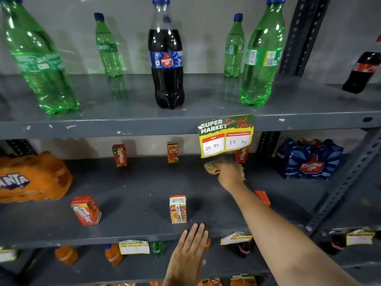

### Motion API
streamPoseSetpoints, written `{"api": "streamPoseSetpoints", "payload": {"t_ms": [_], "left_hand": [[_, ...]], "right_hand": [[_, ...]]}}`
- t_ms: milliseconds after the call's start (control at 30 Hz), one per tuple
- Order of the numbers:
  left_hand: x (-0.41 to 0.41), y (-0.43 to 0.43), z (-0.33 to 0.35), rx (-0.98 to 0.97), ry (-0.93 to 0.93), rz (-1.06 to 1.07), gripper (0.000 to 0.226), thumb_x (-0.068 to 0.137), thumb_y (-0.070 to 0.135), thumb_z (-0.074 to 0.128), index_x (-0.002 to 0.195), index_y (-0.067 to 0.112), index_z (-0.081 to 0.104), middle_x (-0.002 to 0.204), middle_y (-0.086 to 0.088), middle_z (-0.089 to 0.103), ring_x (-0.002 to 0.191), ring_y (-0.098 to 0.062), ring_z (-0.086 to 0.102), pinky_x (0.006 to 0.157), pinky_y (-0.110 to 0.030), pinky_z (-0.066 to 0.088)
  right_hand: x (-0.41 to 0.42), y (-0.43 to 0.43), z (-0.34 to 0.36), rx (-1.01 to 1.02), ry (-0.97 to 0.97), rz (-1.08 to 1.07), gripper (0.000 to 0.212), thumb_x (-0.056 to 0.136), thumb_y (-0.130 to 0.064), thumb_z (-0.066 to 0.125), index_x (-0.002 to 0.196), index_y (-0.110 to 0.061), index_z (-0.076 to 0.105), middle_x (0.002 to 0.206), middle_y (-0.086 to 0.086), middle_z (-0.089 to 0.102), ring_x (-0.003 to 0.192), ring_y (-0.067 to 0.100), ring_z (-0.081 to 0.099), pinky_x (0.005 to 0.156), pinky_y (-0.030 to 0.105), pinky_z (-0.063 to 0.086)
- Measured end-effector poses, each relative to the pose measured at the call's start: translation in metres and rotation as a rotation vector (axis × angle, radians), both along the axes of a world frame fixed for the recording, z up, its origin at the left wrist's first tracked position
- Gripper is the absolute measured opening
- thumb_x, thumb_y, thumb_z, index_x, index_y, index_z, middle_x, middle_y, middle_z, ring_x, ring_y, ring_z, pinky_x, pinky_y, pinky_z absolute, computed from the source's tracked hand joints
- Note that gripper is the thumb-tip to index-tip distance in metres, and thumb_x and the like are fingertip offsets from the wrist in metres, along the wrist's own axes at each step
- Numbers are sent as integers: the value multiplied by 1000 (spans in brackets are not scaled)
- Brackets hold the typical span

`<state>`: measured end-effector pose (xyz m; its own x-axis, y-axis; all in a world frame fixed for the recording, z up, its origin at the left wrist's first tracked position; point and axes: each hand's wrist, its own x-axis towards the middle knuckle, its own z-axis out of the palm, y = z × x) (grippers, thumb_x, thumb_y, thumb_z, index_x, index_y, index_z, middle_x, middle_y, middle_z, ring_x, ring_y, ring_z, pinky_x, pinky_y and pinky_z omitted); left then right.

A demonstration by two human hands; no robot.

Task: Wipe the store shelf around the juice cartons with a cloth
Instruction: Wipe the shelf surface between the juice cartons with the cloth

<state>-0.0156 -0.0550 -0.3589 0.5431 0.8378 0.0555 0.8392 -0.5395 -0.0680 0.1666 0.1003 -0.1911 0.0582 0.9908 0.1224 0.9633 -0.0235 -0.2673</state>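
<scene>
The grey middle shelf (140, 188) holds several small juice cartons: a red one (86, 210) at front left, a white and red one (178, 209) at front centre, a red one (262, 198) partly behind my forearm, and others (172, 153) along the back. My right hand (229, 172) reaches deep to the back right of the shelf, shut on a tan cloth (212, 167) pressed onto the surface beside a back carton (241, 155). My left hand (190, 250) rests flat with fingers together on the shelf's front edge, just below the centre carton.
An orange Fanta pack (31, 178) sits at the left of the shelf and a blue Thums Up pack (309, 158) at the right. A price tag (225, 136) hangs over my right hand. Green and dark soda bottles (167, 65) stand on the shelf above. More bottles fill the shelf below.
</scene>
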Motion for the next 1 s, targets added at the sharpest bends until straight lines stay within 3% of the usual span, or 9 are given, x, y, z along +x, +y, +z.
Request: {"api": "streamPoseSetpoints", "payload": {"t_ms": [133, 233, 367, 467, 633, 733, 800, 933, 1000], "left_hand": [[-11, 1, 3, 12, 1, -15, 97, 64, 56, 72, 143, 11, 39, 154, -7, 29, 140, -27, 28, 109, -43, 21], [-18, 2, 3, 44, 29, -9, 97, 66, 56, 72, 144, 10, 37, 155, -9, 26, 141, -27, 25, 113, -42, 15], [-40, 1, -7, 176, 8, -29, 77, 84, 47, 47, 147, 7, 29, 160, -13, 7, 146, -30, 11, 115, -45, 7], [-60, 1, -10, 192, -8, -34, 70, 87, 43, 38, 148, 9, 29, 160, -13, 10, 146, -32, 14, 114, -48, 12], [-71, 3, -7, 121, -30, 42, 73, 88, 49, 45, 151, 17, 26, 159, -14, 19, 146, -33, 15, 111, -51, 15], [-69, 1, -6, 96, -49, 60, 73, 90, 49, 42, 152, 17, 22, 160, -14, 15, 147, -31, 14, 112, -51, 14], [-70, -1, -7, 85, -53, 57, 73, 92, 49, 42, 152, 17, 20, 160, -14, 14, 147, -30, 14, 112, -51, 15], [-77, -1, -8, 82, -34, 51, 73, 92, 47, 42, 152, 12, 21, 160, -15, 13, 147, -30, 12, 114, -47, 12], [-83, 1, -8, 95, -53, 85, 71, 92, 47, 43, 151, 10, 24, 159, -15, 18, 147, -30, 11, 115, -45, 11]], "right_hand": [[-3, 2, -26, -259, -10, -166, 46, 97, -19, 43, 143, -17, 41, 148, 13, 40, 134, 36, 39, 110, 44, 33], [-11, -12, -72, -240, 85, -124, 44, 93, -8, 40, 137, -11, 45, 139, 17, 51, 129, 34, 46, 106, 43, 40], [-18, -85, -88, -210, 61, 55, 58, 92, 1, 42, 141, -31, 45, 153, -2, 38, 143, 28, 28, 116, 39, 28], [-18, -129, -80, -186, 55, 154, 69, 90, 7, 42, 142, -38, 40, 155, -16, 19, 147, 19, 16, 120, 35, 9], [-6, -79, -35, -211, 255, 73, 51, 88, 1, 45, 119, -32, 67, 126, -4, 66, 114, 19, 62, 99, 32, 48], [-5, -22, -25, -145, 197, 53, 51, 83, -1, 44, 120, -30, 65, 127, -2, 64, 115, 29, 61, 97, 39, 49], [-13, -5, -37, -234, 67, 21, 48, 87, -5, 45, 129, -24, 58, 130, 5, 61, 114, 32, 60, 93, 40, 50], [-27, -42, -65, -259, -44, -45, 44, 90, -4, 39, 130, -14, 55, 123, 12, 64, 112, 30, 61, 91, 40, 52], [-31, -79, -68, -273, -56, 5, 50, 91, -2, 38, 134, -22, 53, 131, 8, 59, 121, 30, 54, 98, 40, 47]]}}
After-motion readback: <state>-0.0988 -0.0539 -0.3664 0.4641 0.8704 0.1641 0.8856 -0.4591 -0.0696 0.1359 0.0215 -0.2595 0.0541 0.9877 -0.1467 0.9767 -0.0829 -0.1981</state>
